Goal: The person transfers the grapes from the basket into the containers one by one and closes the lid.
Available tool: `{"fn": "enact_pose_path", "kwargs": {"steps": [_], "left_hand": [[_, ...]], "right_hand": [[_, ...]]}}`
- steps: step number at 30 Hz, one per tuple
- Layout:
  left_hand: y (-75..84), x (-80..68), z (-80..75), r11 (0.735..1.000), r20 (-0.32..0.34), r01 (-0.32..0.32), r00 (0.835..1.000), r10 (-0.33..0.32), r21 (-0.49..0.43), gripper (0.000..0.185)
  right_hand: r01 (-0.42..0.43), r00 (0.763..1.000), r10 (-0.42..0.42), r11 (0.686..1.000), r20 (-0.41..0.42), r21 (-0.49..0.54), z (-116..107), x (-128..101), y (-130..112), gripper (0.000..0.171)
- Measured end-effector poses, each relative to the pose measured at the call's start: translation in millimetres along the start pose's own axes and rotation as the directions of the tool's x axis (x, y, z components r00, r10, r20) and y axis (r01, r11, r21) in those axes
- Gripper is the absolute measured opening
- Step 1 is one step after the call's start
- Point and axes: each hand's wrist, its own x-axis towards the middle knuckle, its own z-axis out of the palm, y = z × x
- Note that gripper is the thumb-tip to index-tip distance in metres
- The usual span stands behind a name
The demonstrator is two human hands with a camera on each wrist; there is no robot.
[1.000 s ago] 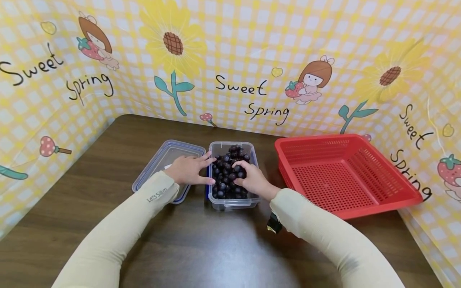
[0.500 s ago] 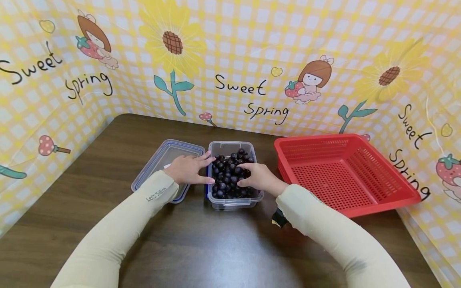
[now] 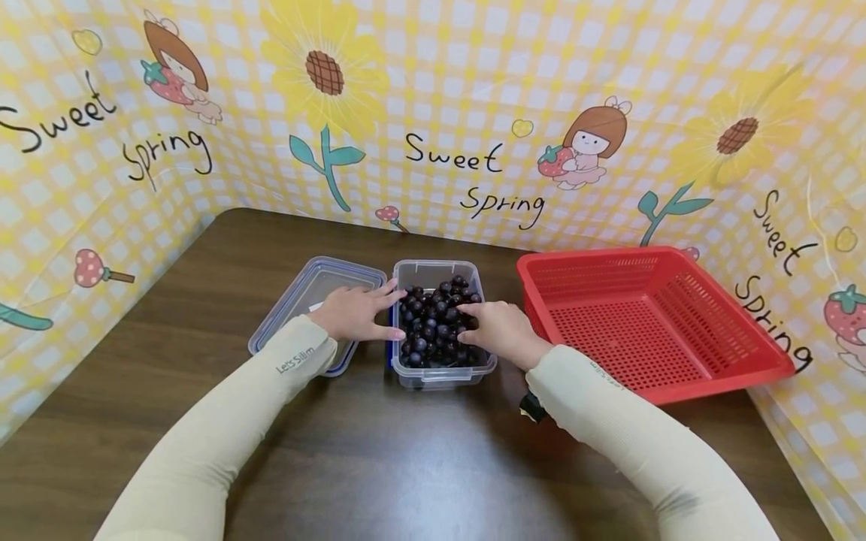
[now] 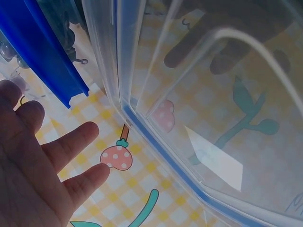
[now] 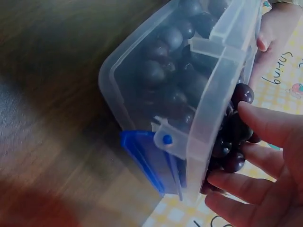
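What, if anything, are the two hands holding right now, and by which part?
The right hand grips dark grapes lifted from the clear container. The left hand holds nothing, resting flat on the lid.

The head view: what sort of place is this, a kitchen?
Probably not a real kitchen: more likely a staged tabletop corner. A dark wooden table is walled in by a cartoon "Sweet Spring" sheet, with only a tub of dark grapes and a red basket.

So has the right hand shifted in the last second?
Yes. The right hand has slid toward the red basket, from the middle of the grapes to the clear container's right edge, fingers curled round some grapes.
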Motion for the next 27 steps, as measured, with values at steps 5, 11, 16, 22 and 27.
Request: {"fn": "enact_pose_path", "kwargs": {"steps": [5,11,16,22,27], "left_hand": [[-0.1,-4.5,-2.3,0.999,0.014,-0.031,0.999,0.032,-0.019,0.082],[-12.0,-18.3,-10.4,0.987,-0.056,-0.075,0.996,0.068,-0.143,0.073],[-29.7,-31.1,-24.7,0.987,-0.204,-0.045,0.979,0.012,-0.155,0.068],[-49.8,-56.9,-33.5,0.949,-0.211,0.101,0.963,-0.169,-0.300,0.064],[-65.5,-77.2,-31.6,0.872,-0.196,0.230,0.920,-0.340,-0.433,0.064]], "right_hand": [[-0.014,1.000,0.014,1.000,-0.015,0.001,-6,-4,-2,0.059],[0.003,0.991,0.047,0.931,-0.129,0.366,-14,-2,-8,0.047],[-0.047,0.994,0.107,0.613,-0.024,0.789,-10,6,-27,0.042],[-0.021,1.000,-0.007,0.526,0.029,0.850,10,17,-63,0.045],[0.033,0.998,-0.065,0.683,0.015,0.730,27,26,-92,0.047]]}}
